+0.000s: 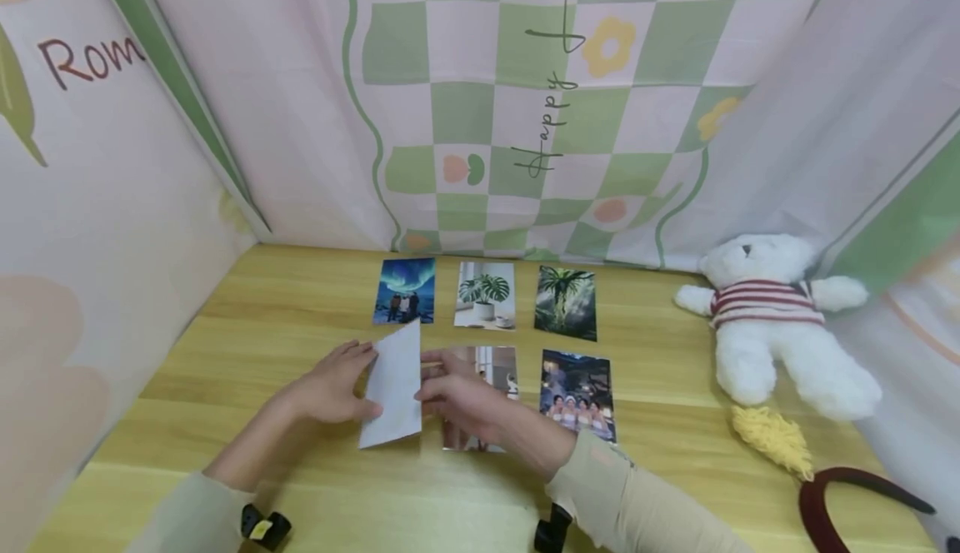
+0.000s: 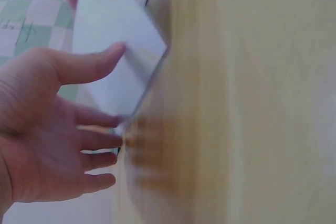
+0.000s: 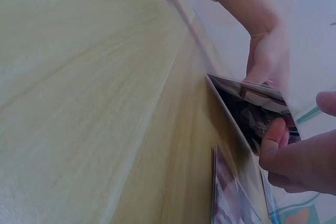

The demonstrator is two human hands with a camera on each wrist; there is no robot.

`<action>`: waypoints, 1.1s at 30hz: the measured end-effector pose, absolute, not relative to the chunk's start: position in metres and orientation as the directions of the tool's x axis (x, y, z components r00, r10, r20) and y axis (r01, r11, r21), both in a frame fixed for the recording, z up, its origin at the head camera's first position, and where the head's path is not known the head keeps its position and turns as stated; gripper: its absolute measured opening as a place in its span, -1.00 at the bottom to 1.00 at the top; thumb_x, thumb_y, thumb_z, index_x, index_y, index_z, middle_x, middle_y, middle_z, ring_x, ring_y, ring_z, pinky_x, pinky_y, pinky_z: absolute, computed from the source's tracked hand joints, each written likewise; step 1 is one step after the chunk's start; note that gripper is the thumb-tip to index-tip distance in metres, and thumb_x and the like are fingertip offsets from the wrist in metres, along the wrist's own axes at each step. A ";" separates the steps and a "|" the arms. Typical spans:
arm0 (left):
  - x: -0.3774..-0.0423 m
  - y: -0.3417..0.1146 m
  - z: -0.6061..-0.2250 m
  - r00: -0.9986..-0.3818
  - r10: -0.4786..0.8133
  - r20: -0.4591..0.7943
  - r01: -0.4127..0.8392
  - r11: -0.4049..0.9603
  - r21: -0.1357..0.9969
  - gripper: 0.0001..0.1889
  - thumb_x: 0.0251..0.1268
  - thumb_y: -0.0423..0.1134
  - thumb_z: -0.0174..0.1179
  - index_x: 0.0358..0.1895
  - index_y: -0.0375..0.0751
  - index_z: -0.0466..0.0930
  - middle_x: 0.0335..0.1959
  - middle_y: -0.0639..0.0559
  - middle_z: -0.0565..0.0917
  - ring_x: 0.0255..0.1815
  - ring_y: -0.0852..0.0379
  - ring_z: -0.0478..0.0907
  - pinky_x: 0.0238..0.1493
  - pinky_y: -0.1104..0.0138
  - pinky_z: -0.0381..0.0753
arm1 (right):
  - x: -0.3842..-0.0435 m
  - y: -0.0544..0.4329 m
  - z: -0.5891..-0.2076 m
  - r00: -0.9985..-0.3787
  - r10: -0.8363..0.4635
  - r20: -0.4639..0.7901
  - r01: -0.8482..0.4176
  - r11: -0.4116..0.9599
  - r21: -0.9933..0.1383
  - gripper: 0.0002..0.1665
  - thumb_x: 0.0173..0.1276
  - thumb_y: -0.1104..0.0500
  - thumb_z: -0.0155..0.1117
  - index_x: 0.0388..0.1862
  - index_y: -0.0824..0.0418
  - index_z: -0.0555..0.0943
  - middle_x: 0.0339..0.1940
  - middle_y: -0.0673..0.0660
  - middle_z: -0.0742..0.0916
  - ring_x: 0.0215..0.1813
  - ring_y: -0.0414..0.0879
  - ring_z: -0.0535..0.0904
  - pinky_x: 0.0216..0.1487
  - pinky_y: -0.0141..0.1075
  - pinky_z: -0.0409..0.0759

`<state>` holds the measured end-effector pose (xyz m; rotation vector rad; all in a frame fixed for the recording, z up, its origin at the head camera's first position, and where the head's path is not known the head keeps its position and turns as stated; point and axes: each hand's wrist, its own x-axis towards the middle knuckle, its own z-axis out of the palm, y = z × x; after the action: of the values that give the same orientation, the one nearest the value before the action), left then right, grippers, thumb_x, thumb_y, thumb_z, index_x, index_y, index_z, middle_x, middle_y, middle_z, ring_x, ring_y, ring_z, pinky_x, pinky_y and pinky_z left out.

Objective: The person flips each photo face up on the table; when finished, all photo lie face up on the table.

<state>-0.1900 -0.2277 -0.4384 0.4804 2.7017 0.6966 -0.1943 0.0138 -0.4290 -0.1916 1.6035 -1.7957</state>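
A photo card [image 1: 392, 391] stands tilted near the front of the table, its white back facing the head camera. My right hand [image 1: 468, 399] holds it at the right edge, with a fingertip over the dark picture side [image 3: 260, 111] in the right wrist view. On the other side is my left hand [image 1: 333, 386]. Its thumb overlaps the white back and its straight fingers [image 2: 97, 140] reach the card's edge. Beneath my right hand lies another photo [image 1: 495, 363], partly covered. A group photo [image 1: 573, 391] lies to the right of it.
Behind them lie an aurora photo [image 1: 405, 280], a potted plant photo [image 1: 483, 296] and a green foliage photo [image 1: 566, 303]. At the right are a white teddy bear [image 1: 765, 311], a yellow yarn bundle [image 1: 772, 439] and a dark red headband [image 1: 813, 507]. Patterned fabric [image 1: 465, 112] hangs behind the table.
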 end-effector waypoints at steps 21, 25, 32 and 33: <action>-0.184 -0.200 -0.429 -0.905 0.196 -0.377 -0.282 0.385 0.879 -0.34 0.70 0.01 -0.21 0.59 -0.43 0.14 0.58 -0.46 0.23 0.57 -0.46 0.25 0.24 -0.12 0.73 | -0.188 0.011 -0.431 -0.672 -0.712 -0.203 -0.074 0.338 -0.938 0.52 0.20 0.18 0.61 0.73 0.01 -0.38 0.79 0.21 -0.03 0.72 0.24 0.14 0.64 0.08 0.36; -0.184 -0.199 -0.427 -0.898 0.208 -0.387 -0.318 0.300 0.899 -0.34 0.70 -0.01 -0.22 0.59 -0.45 0.12 0.56 -0.48 0.22 0.54 -0.46 0.24 0.23 -0.14 0.73 | -0.187 0.008 -0.435 -0.640 -0.759 -0.122 -0.203 0.320 -0.926 0.56 0.23 0.19 0.58 0.71 0.02 -0.48 0.76 0.27 0.02 0.46 0.19 0.46 0.16 -0.29 0.70; -0.181 -0.198 -0.425 -0.894 0.242 -0.377 -0.342 0.172 0.924 -0.38 0.68 0.05 -0.13 0.50 -0.38 0.23 0.53 -0.35 0.26 0.54 -0.43 0.30 0.17 -0.05 0.78 | -0.183 0.003 -0.432 -0.608 -0.791 -0.058 -0.346 0.331 -0.878 0.43 0.34 0.14 0.48 0.73 0.06 -0.43 0.78 0.27 -0.12 0.63 0.16 0.29 0.60 -0.02 0.43; -0.181 -0.198 -0.425 -0.894 0.241 -0.377 -0.345 0.165 0.924 -0.39 0.66 0.05 -0.10 0.47 -0.38 0.25 0.46 -0.32 0.34 0.46 -0.37 0.41 0.18 -0.02 0.78 | -0.182 0.003 -0.431 -0.596 -0.802 -0.044 -0.382 0.331 -0.863 0.41 0.35 0.15 0.47 0.74 0.08 -0.42 0.78 0.26 -0.15 0.70 0.16 0.16 0.69 0.02 0.29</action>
<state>-0.1806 -0.1978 -0.4249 -0.0981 2.0076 1.7777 -0.1824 0.0025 -0.4314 -1.0390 2.1324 -1.1942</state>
